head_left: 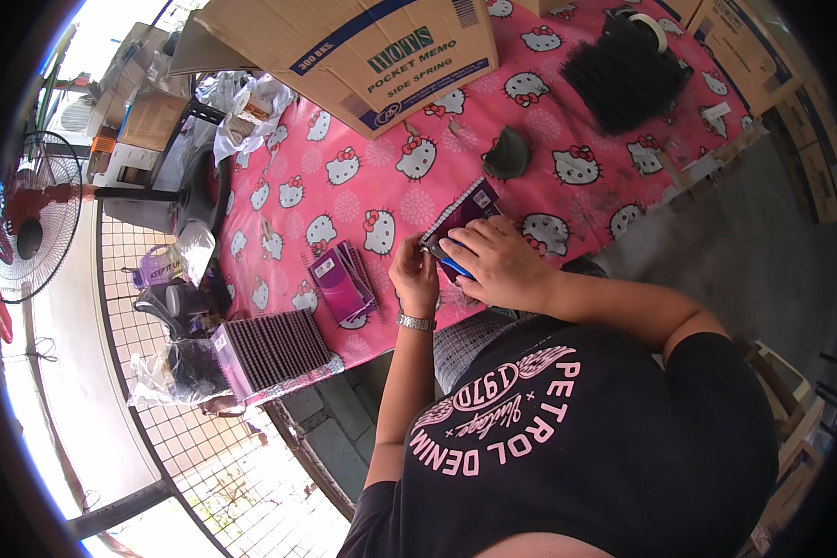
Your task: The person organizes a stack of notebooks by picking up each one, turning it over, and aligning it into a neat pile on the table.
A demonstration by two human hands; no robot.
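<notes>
A purple spiral notebook [471, 206] lies at the near edge of the table, its wire binding along the upper left side. My left hand [413, 272] pinches the notebook's left corner at the end of the binding. Wrapped round blue-handled pliers [457, 259], my right hand [507, 262] rests over the notebook. The pliers' jaws are close to my left fingertips, but the hands hide most of them. Left of my hands is a small pile of purple notebooks [342, 284]. A taller stack of spiral notebooks [272, 352] stands at the table's left corner.
A large cardboard box [391, 70] stands at the back of the pink patterned table [298, 223]. Beyond the notebook sits a dark cup-like container [507, 153]. Black wire coils [618, 79] and a tape roll [649, 33] lie far right. A fan [37, 219] is at left.
</notes>
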